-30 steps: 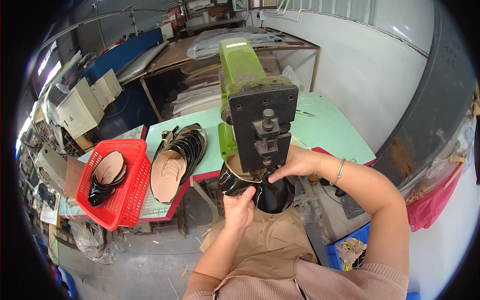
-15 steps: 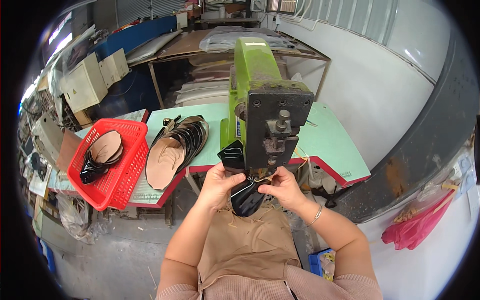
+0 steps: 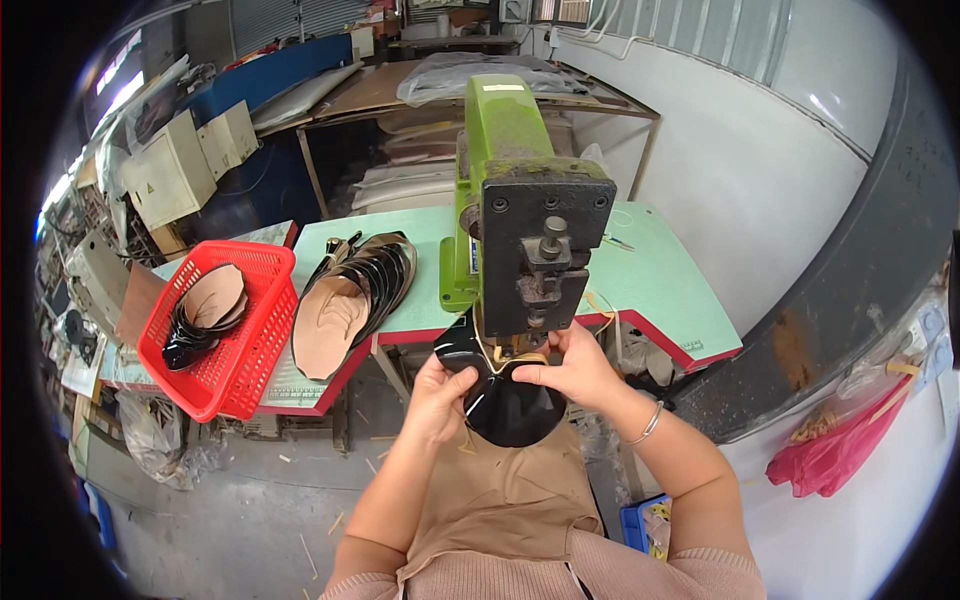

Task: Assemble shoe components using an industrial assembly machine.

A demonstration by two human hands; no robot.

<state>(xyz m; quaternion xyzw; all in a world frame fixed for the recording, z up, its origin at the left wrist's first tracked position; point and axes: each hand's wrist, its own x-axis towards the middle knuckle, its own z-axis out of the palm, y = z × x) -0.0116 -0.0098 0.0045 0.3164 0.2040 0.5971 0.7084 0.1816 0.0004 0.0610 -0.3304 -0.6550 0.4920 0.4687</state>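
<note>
Under the black metal head (image 3: 505,285) of a green machine (image 3: 508,120) I hold a glossy black shoe upper (image 3: 515,412). Its broad rounded end faces me, and a narrower flap rises at the left. Pale trim runs along a V-shaped edge close to the machine's working point. My left hand (image 3: 437,397) pinches the upper's left side, thumb on top. With the thumb laid across the trimmed edge, my right hand (image 3: 580,372) grips the right side; its other fingers are partly hidden behind the machine head and the upper.
On the pale green table (image 3: 665,280) lies a fanned stack of black uppers (image 3: 385,272) with beige lining. Left of it, a red plastic basket (image 3: 270,270) holds more such pieces. A pink bag (image 3: 835,455) hangs at the right, and a blue bin (image 3: 632,528) sits low beside me.
The black upper has turned and spread, so its wide rounded end and trimmed edge now show. My left hand has shifted slightly down; my right hand has stayed close to the machine head.
</note>
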